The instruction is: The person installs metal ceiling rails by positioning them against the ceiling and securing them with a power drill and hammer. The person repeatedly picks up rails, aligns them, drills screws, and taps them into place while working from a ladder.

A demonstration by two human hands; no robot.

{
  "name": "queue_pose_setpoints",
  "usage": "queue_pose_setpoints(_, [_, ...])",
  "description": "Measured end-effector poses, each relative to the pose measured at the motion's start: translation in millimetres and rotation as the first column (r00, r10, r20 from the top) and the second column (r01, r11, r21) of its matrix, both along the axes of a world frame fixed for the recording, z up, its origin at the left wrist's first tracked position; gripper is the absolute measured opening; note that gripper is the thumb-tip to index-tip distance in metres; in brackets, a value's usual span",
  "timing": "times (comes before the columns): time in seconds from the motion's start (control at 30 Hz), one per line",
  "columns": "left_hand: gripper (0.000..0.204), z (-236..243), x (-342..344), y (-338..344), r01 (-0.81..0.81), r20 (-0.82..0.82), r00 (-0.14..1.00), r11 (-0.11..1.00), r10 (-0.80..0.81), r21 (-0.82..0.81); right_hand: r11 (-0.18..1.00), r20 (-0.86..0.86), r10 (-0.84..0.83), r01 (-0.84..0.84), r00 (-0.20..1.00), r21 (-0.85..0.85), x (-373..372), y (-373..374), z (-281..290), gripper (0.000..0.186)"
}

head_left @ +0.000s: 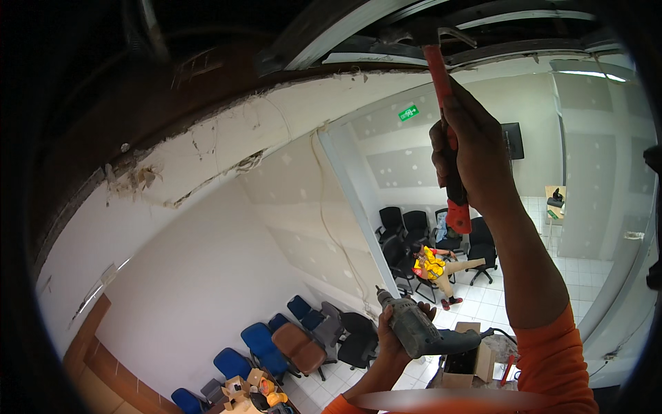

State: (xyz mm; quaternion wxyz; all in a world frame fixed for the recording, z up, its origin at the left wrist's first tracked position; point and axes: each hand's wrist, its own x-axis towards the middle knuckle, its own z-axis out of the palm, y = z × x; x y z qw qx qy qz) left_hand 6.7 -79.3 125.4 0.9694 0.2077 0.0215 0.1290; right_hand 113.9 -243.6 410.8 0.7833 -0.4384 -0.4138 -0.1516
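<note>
My right hand (479, 152) is raised high and closed around the red and black handle of a claw hammer (436, 72). The hammer's dark head is up by the ceiling framing (345, 31); whether it touches the frame I cannot tell. Lower down, my left hand (393, 341) grips a grey-green power drill (417, 328) around its body. The drill points up and to the left, with a short bit or tip at its chuck. A black cord trails from its handle end toward my right sleeve.
A broken-edged wall band (227, 131) runs under the dark ceiling opening. Below are blue office chairs (258, 345), a brown chair (298, 345), and an open cardboard box (458, 376). A person in a yellow vest (431, 263) sits among black chairs. A loose cable (324, 214) hangs down the wall.
</note>
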Motion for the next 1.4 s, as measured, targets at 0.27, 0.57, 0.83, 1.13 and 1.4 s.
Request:
queue_pose_setpoints(0.27, [0.068, -5, -3, 2, -0.043, 0.015, 0.999, 0.999, 0.042, 0.005, 0.574, -0.082, -0.206, 0.188, 0.975, 0.797, 5, -15, 5, 0.038])
queue_pose_setpoints(0.57, [0.071, -1, -2, -3, -0.005, 0.025, 1.000, 1.000, 0.006, -0.007, 0.866, 0.034, -0.464, 0.445, 0.885, 0.226, 17, -16, 6, 0.039])
queue_pose_setpoints(0.83, [0.068, -7, -10, 0, -0.047, 0.011, 0.999, 0.999, 0.048, -0.027, 0.871, 0.079, -0.484, 0.472, 0.871, 0.138, 0, 6, 1, 0.045])
queue_pose_setpoints(1.13, [0.064, -4, -6, -1, -0.026, -0.018, 1.000, 0.999, 0.025, -0.024, 0.783, -0.065, -0.201, 0.200, 0.978, 0.588, 28, -38, -7, 0.033])
queue_pose_setpoints(1.4, [0.072, -7, -10, 0, -0.049, -0.020, 0.999, 0.997, 0.048, -0.063, 0.954, 0.110, -0.258, 0.235, 0.960, 0.188, 14, 25, -2, 0.032])
